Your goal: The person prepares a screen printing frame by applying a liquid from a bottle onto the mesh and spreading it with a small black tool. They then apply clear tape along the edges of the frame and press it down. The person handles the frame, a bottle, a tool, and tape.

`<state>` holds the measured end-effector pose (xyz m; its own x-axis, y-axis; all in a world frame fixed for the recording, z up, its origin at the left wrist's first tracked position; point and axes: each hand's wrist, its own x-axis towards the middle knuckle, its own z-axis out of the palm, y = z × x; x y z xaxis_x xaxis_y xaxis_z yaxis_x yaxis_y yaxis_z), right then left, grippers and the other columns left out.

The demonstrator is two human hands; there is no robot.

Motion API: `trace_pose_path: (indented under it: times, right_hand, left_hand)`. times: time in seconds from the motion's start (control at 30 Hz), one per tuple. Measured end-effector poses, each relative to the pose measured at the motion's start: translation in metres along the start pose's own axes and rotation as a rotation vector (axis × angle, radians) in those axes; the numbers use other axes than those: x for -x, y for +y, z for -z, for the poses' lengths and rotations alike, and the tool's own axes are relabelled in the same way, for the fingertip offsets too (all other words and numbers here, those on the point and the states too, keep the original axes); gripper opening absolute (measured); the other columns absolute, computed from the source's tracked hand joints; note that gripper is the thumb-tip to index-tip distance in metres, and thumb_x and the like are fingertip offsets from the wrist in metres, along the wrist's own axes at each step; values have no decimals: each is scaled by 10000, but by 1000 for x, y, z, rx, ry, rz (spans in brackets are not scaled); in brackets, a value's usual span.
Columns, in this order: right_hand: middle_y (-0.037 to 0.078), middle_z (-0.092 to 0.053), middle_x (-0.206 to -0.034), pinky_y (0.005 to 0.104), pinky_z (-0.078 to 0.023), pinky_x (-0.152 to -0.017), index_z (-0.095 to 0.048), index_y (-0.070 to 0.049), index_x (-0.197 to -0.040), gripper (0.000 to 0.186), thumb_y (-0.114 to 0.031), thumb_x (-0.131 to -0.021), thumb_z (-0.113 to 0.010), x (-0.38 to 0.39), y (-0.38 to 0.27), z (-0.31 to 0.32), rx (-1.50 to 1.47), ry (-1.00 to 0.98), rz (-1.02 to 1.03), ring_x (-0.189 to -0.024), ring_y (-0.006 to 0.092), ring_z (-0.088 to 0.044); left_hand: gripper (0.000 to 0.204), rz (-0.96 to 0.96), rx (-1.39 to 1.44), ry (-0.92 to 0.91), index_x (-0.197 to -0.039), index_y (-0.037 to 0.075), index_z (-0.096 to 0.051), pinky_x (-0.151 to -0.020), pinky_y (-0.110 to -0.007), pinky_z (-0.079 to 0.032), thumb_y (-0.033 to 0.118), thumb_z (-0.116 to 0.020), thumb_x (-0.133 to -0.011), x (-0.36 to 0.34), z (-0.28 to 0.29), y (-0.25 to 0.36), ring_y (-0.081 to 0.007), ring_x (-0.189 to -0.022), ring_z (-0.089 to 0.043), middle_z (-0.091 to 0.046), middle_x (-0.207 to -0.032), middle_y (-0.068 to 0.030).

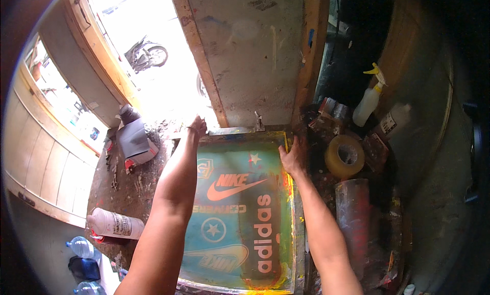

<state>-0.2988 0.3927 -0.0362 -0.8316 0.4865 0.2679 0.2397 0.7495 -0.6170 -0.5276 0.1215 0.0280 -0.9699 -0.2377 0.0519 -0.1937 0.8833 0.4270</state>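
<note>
A screen printing frame [295, 213] lies before me, its greenish mesh [224, 157] bearing pale stencilled logos, stars and lettering. Yellow and red ink smears run along its right and near edges. My left hand [198, 125] is closed at the far rail, left of a small metal clamp [259, 121]; what its fingers hold is hidden in the glare. At the far right corner my right hand [294, 159] grips the frame's side, thumb over the inner edge and fingers outside, partly lost in shadow. My left forearm covers the frame's left edge.
To the right are a tape roll [345, 156], a spray bottle [368, 101], a white bottle [395, 120] and an ink-stained cylinder [352, 213]. Leftward lie a box with dark sheet [135, 142], scissors [114, 180] and a pinkish-white bottle [115, 224]. Water bottles [84, 247] stand lower left.
</note>
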Motion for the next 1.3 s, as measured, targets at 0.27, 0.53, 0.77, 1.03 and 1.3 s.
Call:
trace_pose_path:
  times: [0.27, 0.53, 0.77, 1.03, 1.3]
  right_hand:
    - [305, -429, -1415, 487, -331, -1128, -472, 64, -1358, 705, -378, -855, -694, 3, -2, 1, -5, 94, 39, -1325, 443, -413]
    - [285, -493, -1347, 480, -378, -1090, -515, 59, -1300, 643, -340, -834, -712, -1, -2, 3, 2, 100, 59, -1281, 431, -464]
    - [295, -498, -1341, 484, -374, -1091, -525, 48, -1304, 657, -353, -822, -719, 0, 1, -2, 121, 148, 79, -1277, 439, -463]
    - [284, -514, -1310, 474, -388, -1077, -535, 52, -1279, 613, -322, -831, -725, 2, -1, 6, 46, 164, 113, -1258, 430, -476]
    - [296, -453, -1393, 506, -323, -1129, -494, 23, -1355, 665, -392, -864, -666, -1, 5, -5, 89, 67, 6, -1312, 445, -428]
  left_hand:
    - [328, -494, -289, -31, -1132, 50, -673, -765, -471, -531, 283, -525, -956, -24, -28, -21, -278, -896, -686, -723, -887, -151]
    - [277, -825, -275, 295, -1093, 33, -667, -889, -496, -516, 170, -530, -894, -5, -41, -24, -375, -1090, -598, -668, -1055, -196]
    - [366, -303, -17, -101, -1038, -49, -661, -854, -510, -527, 259, -503, -921, 20, 3, -8, -430, -994, -665, -678, -1047, -298]
    - [226, -755, -457, -63, -1065, 55, -624, -759, -520, -519, 171, -536, -892, 20, 12, -6, -374, -898, -667, -683, -862, -204]
    - [479, -491, -96, 87, -1188, -13, -585, -857, -477, -525, 418, -473, -1011, 25, 30, -23, -386, -915, -688, -720, -786, -173]
